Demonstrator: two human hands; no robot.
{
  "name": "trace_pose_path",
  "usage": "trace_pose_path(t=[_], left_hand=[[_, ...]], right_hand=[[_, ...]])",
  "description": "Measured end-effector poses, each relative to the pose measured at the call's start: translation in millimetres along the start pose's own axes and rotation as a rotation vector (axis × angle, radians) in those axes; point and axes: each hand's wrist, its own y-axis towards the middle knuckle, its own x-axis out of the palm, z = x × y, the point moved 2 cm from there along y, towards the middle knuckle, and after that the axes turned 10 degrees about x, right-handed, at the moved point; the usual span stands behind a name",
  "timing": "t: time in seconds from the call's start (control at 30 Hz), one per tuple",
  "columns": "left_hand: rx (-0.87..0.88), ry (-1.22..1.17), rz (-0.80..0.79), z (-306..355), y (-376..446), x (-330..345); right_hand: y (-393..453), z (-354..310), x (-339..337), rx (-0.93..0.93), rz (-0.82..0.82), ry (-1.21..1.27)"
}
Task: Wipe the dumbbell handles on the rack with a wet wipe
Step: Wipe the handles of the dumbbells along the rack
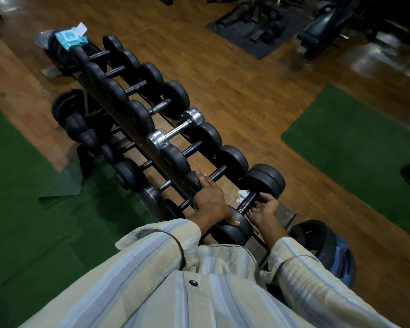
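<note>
A long dark rack [118, 107] carries a row of black dumbbells running from far left to near right. The nearest dumbbell [265, 181] lies right in front of me. My left hand [211, 200] rests over its near weight head, thumb curled around it. My right hand [263, 207] is under the dark handle [247, 203], fingers curled up around it. A crumpled white wet wipe [242, 194] sits on the handle's far side, just beyond my right fingers. A teal wet-wipe pack [70, 37] lies on the rack's far end.
One chrome dumbbell [175, 130] sits mid-rack. Lower tiers hold more black weights [81, 124]. Green mats [355, 147] lie on the wooden floor at both sides. Black weight plates [322, 242] stand by the rack's near end. Gym machines [270, 17] stand at the back.
</note>
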Motion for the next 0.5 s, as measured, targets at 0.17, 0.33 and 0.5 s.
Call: trace_pose_path(t=[0.17, 0.33, 0.5], left_hand=[[-0.013, -0.022, 0.015, -3.1, -2.7, 1.0], [-0.016, -0.022, 0.012, -3.4, -3.9, 0.0], [0.002, -0.010, 0.026, -2.8, -3.2, 0.2]], right_hand=[[10.6, 4.0, -0.5, 0.020, -0.037, 0.115], [3.3, 5.7, -6.6, 0.058, -0.074, -0.006], [-6.0, 8.6, -13.7, 0.012, -0.061, -0.224]])
